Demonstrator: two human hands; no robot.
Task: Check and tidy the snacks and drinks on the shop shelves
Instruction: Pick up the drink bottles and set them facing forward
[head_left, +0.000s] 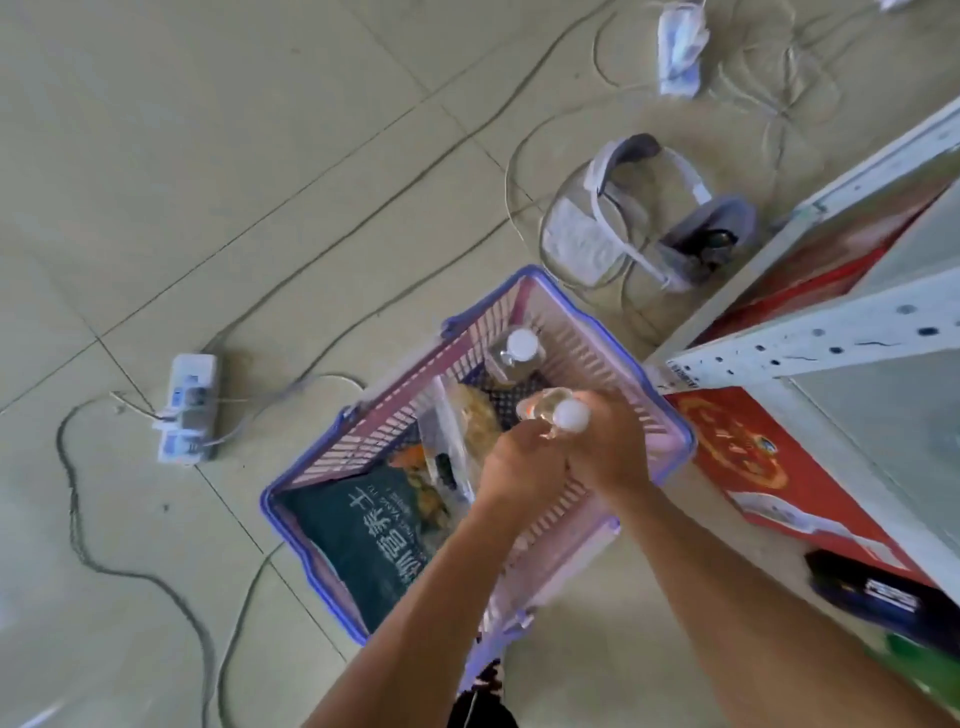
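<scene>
On the floor (208, 156), left of the shelves (810, 338): a basket (374, 431). In it, far end, a standing bottle (519, 348); near end, a snack bag (358, 540). Above it, a held bottle (569, 415).

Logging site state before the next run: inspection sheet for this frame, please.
Surface: tiled floor, basket standing on it.
Job's things: clear bottle above the basket; second bottle and green snack bag inside.
Clutter: headset-like device, white bundle.
Grippers: left hand and right hand both grip the clear bottle.
Cables: power strip, loose cables across the floor.
Surroundings: white shelf, red boxes.
</scene>
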